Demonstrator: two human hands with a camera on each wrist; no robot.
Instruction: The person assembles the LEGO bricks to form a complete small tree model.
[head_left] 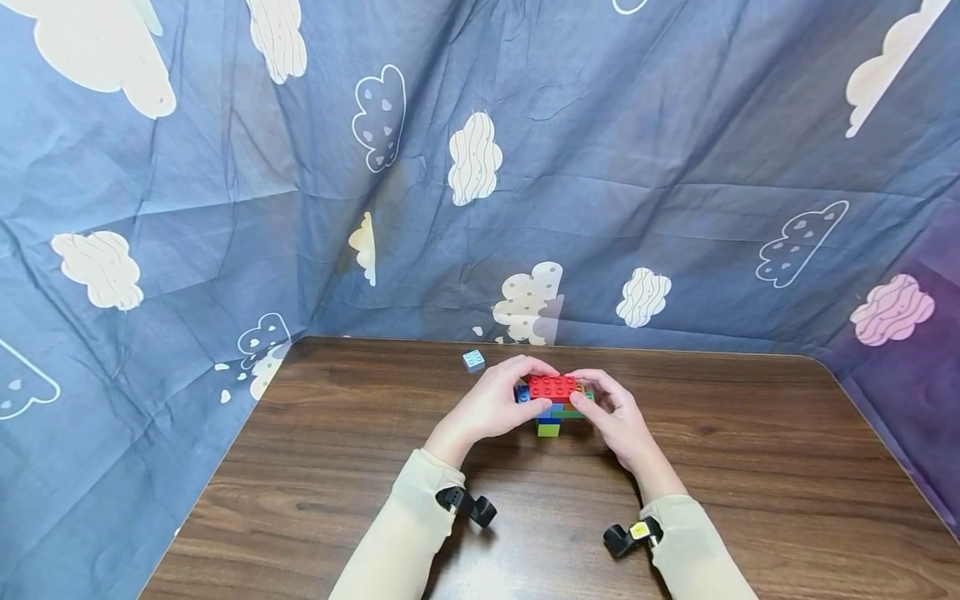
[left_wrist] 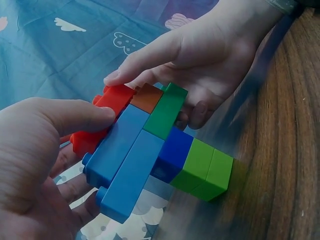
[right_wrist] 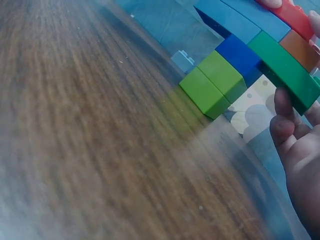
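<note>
A red brick lies across the top of a toy-brick structure in the head view. My left hand pinches this brick near its left end, thumb in front and fingers behind. At the other end my right hand also pinches it. Beneath it, light blue bricks, a brown brick and a green brick form overhanging layers in the left wrist view. Lower down come a dark blue brick and two lime green bricks, which stand on the table.
Behind the structure, slightly left, a small pale blue brick lies on the brown wooden table. A blue cloth with cloud prints hangs along the table's back and sides.
</note>
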